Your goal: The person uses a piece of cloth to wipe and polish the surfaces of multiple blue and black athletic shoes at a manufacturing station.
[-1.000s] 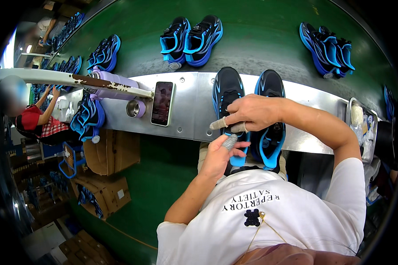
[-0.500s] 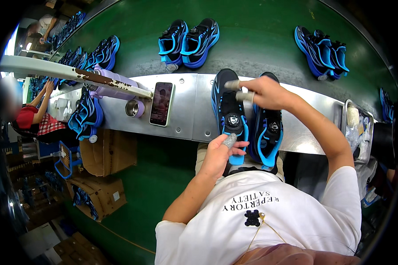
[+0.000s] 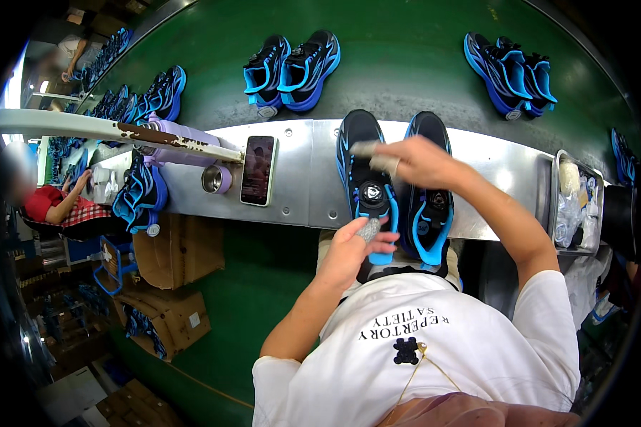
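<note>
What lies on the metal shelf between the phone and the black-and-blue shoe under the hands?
In the head view, only bare metal shelf lies between the phone and the shoe.

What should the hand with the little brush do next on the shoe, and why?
Probably draw the small pale tool down along the left shoe toward its round dial. The right hand holds the tool at the toe end, and the left hand steadies the heel, so the rest of that shoe seems next. I can't tell exactly what the tool is.
</note>
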`<state>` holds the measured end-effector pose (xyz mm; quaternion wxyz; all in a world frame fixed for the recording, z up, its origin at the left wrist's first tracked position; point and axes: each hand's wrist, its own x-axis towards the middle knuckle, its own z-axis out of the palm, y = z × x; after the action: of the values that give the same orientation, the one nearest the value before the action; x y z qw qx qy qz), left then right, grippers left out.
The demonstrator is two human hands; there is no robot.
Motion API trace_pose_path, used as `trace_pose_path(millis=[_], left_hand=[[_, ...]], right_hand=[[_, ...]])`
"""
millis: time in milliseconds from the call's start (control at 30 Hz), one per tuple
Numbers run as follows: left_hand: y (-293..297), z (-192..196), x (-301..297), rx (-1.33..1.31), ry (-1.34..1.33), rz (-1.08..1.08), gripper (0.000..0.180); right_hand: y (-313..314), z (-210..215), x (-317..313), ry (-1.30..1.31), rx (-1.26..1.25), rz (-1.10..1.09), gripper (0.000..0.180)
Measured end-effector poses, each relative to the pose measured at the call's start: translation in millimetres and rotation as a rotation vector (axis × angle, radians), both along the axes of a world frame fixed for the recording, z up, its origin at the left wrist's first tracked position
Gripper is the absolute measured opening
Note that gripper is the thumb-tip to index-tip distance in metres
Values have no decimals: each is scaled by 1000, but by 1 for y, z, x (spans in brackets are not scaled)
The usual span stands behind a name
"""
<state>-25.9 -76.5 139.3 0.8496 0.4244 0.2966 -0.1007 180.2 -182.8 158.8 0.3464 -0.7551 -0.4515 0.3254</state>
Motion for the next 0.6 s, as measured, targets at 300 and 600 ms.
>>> trace_pose_path(millis=[300, 600], left_hand=[[34, 40, 45, 1470, -39, -551, 19], [35, 24, 76, 1644, -65, -819, 29]], right_hand=[[-21, -11, -39, -365, 178, 113, 85], [-12, -23, -58, -403, 112, -64, 76]])
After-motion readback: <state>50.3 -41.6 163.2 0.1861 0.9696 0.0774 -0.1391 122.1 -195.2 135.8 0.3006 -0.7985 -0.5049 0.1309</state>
